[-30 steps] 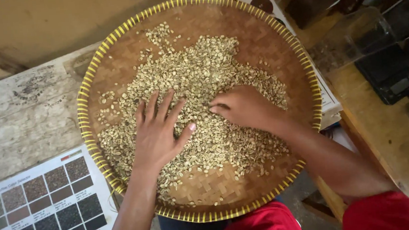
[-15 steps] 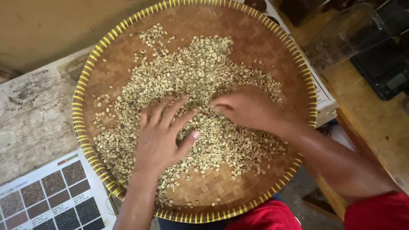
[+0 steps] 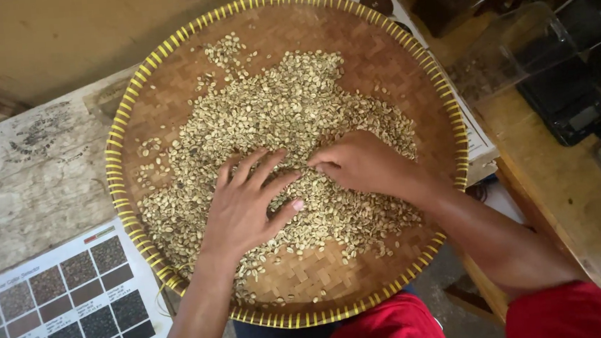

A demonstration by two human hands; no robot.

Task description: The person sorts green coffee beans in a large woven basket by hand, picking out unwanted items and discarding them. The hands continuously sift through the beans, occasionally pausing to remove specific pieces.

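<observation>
Left hand flat, fingers spread and released on pale beans heaped mid-tray; right hand curled, pinching among them—best raked thinly, lightly, away from the rim.

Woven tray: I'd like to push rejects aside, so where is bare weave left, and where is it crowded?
On the woven tray, bare weave runs along the upper-left rim and the upper-right rim, and in a strip at the near rim below the left hand. The middle is crowded: pale beans cover it, with the right hand on them.
</observation>
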